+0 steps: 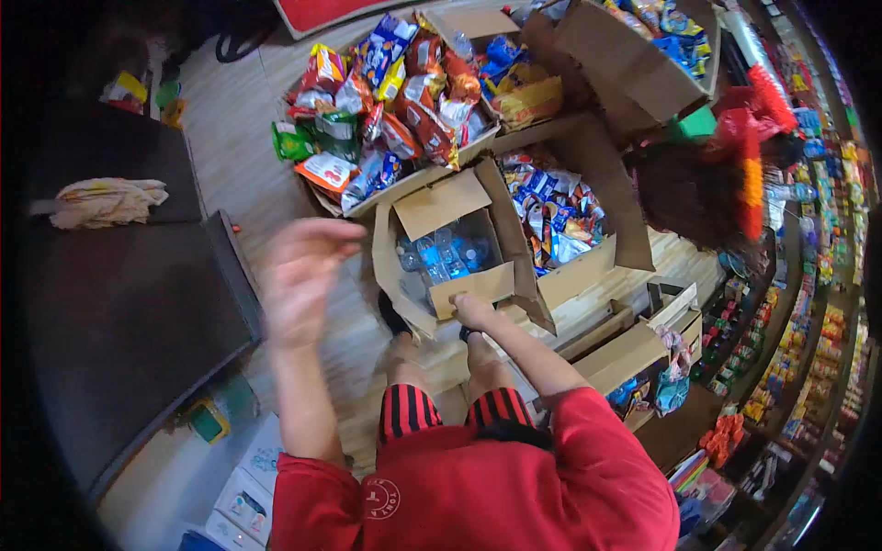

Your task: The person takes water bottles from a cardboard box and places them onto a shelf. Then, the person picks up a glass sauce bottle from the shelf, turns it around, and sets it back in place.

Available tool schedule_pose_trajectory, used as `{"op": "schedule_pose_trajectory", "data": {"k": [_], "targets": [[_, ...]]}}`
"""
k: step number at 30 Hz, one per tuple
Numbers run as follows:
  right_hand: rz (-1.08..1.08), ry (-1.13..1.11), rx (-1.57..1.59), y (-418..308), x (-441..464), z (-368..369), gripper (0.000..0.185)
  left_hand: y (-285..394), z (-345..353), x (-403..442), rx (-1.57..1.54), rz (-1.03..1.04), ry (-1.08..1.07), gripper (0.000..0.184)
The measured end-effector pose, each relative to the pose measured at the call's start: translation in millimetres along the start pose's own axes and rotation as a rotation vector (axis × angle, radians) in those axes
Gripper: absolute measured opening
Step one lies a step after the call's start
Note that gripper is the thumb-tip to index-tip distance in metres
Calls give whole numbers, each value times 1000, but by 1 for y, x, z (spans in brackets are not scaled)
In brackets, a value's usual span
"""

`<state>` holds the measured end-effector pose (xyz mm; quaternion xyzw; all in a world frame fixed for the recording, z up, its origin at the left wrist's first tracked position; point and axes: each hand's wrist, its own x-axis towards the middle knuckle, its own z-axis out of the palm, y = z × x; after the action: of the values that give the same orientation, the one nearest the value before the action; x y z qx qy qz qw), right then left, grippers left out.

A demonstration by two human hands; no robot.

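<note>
A cardboard box [446,204] stands open on the floor by my feet, its flaps folded outward. Inside lie several clear plastic bottles [441,257] with bluish tints. My right hand [473,310] is closed at the near flap [487,286] of this box, gripping its edge. Raised to the left of the box is my left hand [308,275], blurred by motion. Its fingers look loosely stretched and hold nothing that I can see.
Snack packets fill a large carton [427,188] behind, and smaller packets fill another box [579,286] at the right. Further cartons [634,64] stand beyond. A dark counter [129,303] runs along the left. Stocked shelves [799,367] line the right; a long box [634,363] sits nearer.
</note>
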<state>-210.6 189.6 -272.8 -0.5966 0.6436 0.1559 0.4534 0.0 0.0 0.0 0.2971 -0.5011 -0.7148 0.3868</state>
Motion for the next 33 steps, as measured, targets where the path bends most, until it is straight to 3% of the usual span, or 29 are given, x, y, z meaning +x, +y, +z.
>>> {"op": "schedule_pose_trajectory", "data": {"k": [1,4,7,9,10,14,17,21,24,30,31,33], "targets": [[22,-16,-43,9,19,7,38,-63,-2,1,143,-178,-41,43],[-39,292,-392,40,53,26,46,-248,-9,-30,427,-565,-205,43],[-49,538,-382,81,77,54,46,-327,3,-47,439,-773,-203,39],[16,178,-137,87,70,36,48,-392,0,-62,427,-797,-116,37],[48,-3,-15,84,59,19,51,-408,2,-64,380,-839,-22,38],[84,-127,115,104,27,58,51,-452,6,-51,258,-1017,312,37],[-82,58,490,147,34,154,40,-492,-4,-37,300,-1024,397,33],[73,163,504,156,64,175,20,-533,-2,-9,304,-1186,544,38],[267,191,523,148,101,155,16,-572,-8,-12,184,-1174,599,45],[340,255,457,179,185,192,50,-671,-36,-38,25,-1084,630,51],[355,253,539,188,199,211,63,-679,-35,-40,55,-1041,667,51],[349,282,665,187,207,213,71,-681,-27,-37,111,-953,736,52]]}}
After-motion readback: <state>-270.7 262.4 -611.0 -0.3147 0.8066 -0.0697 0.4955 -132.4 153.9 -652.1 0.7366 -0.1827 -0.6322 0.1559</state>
